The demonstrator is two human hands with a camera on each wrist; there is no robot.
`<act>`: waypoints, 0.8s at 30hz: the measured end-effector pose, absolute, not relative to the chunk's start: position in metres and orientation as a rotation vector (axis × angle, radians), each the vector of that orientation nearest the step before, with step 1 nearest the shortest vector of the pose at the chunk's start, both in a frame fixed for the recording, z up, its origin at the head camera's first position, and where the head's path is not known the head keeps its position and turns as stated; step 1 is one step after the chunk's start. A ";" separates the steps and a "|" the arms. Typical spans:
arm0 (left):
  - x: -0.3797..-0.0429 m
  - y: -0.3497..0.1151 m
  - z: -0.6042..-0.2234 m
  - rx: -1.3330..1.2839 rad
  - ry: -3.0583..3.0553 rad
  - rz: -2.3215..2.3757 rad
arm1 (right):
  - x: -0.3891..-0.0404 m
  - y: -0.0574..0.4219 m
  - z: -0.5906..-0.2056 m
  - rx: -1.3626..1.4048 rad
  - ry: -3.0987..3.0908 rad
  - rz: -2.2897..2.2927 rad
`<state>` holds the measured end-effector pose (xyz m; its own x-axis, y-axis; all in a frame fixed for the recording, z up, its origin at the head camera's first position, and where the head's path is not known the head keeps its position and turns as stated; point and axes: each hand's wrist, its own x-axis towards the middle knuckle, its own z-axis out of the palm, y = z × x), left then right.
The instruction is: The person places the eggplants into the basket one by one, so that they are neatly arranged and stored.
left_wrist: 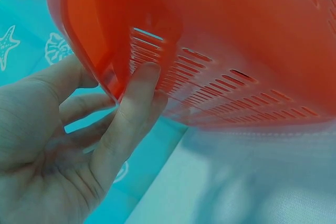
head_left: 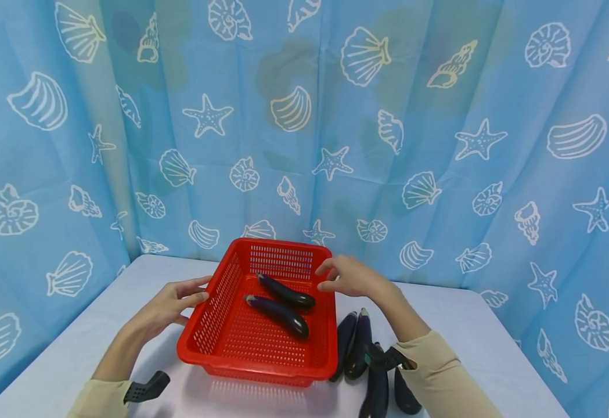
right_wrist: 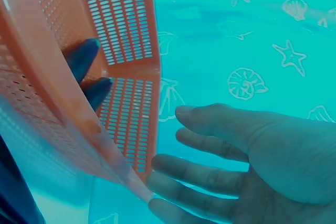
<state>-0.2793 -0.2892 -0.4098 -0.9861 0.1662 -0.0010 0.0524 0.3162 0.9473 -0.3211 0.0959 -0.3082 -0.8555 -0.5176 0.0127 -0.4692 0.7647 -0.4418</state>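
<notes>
A red plastic basket [head_left: 262,366] with slotted walls stands on the white table, two dark eggplants [head_left: 278,313] lying inside it. My left hand [head_left: 165,305] holds its left rim. In the left wrist view, fingertips [left_wrist: 149,72] lie against the outer wall [left_wrist: 220,85] under the rim, while another digit passes behind the rim. My right hand [head_left: 353,277] is at the far right corner, fingers loosely bent and spread. From the right wrist, its fingertips [right_wrist: 155,205] are right at the rim and nothing is between them.
Several more eggplants [head_left: 359,348] lie on the table to the right of the basket, partly under my right forearm. White cloth [head_left: 168,267] covers the table. A blue curtain [head_left: 294,145] with shell prints hangs behind and at both sides.
</notes>
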 end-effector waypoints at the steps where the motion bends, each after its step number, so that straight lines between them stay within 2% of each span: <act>1: -0.279 -0.289 -0.410 0.203 2.465 1.773 | -0.320 0.099 -0.309 -0.810 2.846 -0.680; 9: -0.279 -0.290 -0.410 0.212 2.471 1.777 | -0.310 0.122 -0.316 -0.810 2.848 -0.730; 17: -0.277 -0.290 -0.409 0.235 2.476 1.780 | -0.301 0.144 -0.329 -0.646 2.897 -0.738; 24: -0.277 -0.290 -0.409 0.242 2.469 1.780 | -0.294 0.162 -0.344 -0.617 2.917 -0.736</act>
